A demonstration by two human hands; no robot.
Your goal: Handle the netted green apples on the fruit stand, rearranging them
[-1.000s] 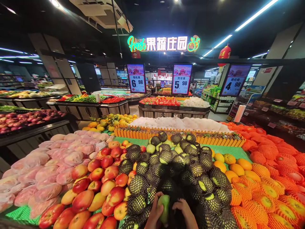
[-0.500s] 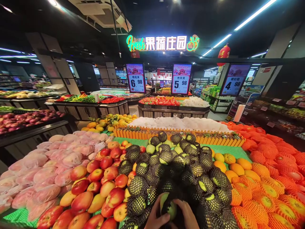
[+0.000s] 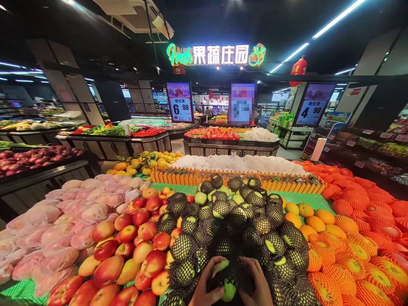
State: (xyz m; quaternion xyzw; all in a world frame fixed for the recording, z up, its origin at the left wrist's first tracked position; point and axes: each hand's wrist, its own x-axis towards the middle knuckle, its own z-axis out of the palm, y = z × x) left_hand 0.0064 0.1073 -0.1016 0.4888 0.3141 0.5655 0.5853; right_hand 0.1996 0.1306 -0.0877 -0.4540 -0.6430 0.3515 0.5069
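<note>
At the bottom centre, a green apple (image 3: 228,290) sits between my two hands, partly covered by a dark foam net (image 3: 236,276). My left hand (image 3: 208,284) curls around the apple's left side, its thumb in front and low. On the other side my right hand (image 3: 256,281) grips the net, fingers bent over its right edge. Dark blur hides most of the netting between the hands. Around them lie green apples in black foam nets (image 3: 185,272), heaped on the display.
Red apples (image 3: 110,270) lie to the left, with pink-wrapped fruit (image 3: 60,233) beyond. Oranges in orange nets (image 3: 344,263) spread to the right. An orange picket-fence planter (image 3: 174,175) crosses behind the heap. Price screens (image 3: 179,102) hang farther back.
My right hand has shifted slightly right and away from the left hand. Dark netting now covers more of the apple between them. The view has moved a little.
</note>
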